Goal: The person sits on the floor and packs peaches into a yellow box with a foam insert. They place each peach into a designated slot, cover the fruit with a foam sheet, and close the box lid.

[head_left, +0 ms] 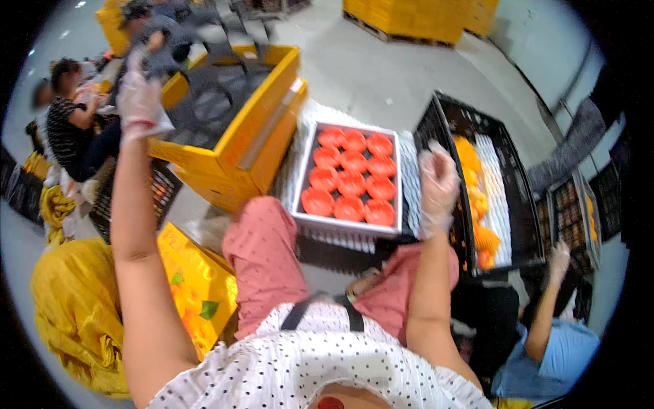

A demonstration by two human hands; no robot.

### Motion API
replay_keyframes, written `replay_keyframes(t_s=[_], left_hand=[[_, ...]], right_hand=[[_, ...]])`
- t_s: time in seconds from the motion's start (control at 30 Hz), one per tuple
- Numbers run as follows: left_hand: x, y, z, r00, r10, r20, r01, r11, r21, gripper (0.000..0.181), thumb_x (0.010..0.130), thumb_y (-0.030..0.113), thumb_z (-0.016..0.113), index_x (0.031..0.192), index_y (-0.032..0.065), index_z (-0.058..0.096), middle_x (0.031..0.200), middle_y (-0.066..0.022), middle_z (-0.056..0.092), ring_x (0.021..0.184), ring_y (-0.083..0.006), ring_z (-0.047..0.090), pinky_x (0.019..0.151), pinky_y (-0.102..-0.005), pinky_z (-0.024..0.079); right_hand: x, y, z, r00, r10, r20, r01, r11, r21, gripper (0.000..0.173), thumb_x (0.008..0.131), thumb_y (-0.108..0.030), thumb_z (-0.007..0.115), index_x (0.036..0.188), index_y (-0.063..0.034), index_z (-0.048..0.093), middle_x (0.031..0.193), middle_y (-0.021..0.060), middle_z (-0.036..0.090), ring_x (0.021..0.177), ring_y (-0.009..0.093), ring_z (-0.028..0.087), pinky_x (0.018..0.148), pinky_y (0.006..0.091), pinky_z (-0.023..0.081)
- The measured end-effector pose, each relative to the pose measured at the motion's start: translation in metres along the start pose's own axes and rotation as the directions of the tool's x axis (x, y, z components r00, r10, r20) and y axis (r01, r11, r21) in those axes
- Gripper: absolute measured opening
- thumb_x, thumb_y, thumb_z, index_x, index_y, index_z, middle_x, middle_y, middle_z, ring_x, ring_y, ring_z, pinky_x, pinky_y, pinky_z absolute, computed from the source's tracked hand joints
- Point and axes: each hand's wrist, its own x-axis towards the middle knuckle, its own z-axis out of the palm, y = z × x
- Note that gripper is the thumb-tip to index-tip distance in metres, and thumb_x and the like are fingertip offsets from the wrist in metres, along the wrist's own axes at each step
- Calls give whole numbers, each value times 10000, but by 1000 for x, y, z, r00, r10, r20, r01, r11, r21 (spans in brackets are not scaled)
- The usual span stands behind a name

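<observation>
A white-rimmed box [347, 225] rests before my knees, filled with several red cup-shaped liners [350, 182]. To its right, my right hand [438, 179], in a clear plastic glove, is raised with curled fingers beside a black plastic crate [531, 240]; whether it holds anything cannot be told. That crate holds orange fruit [477, 202], some in foam netting, and white foam netting [494, 199]. My gloved left hand [139, 102] reaches out at the upper left, beside a yellow carton [260, 117] with dark contents. Something whitish shows at its palm, too blurred to name.
A yellow printed carton [196, 286] and a yellow sack [76, 317] lie left of my legs. Co-workers [71, 117] sit at the left; another person in blue [557, 358] is at the lower right. Yellow cartons on a pallet [409, 20] stand beyond.
</observation>
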Motion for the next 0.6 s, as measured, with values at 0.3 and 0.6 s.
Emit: replay_keyframes(t_s=[0.3, 0.6], left_hand=[[-133, 234, -12, 933, 351, 81, -326, 918, -226, 632, 885, 266, 566, 1414, 32, 313, 872, -186, 543, 628, -328, 618, 475, -379, 515], [-279, 232, 127, 643, 354, 679, 118, 830, -545, 728, 860, 313, 614, 1418, 7, 260, 1041, -297, 504, 862, -452, 601, 735, -480, 518]], right_hand=[[-30, -114, 6, 880, 351, 319, -474, 652, 592, 650, 904, -285, 576, 1442, -81, 273, 1364, 151, 422, 1161, 236, 520, 819, 341, 531], [-67, 78, 2, 916, 334, 223, -72, 683, -727, 605, 824, -141, 585, 1386, -36, 386, 1060, 259, 611, 899, 395, 627, 831, 447, 499]])
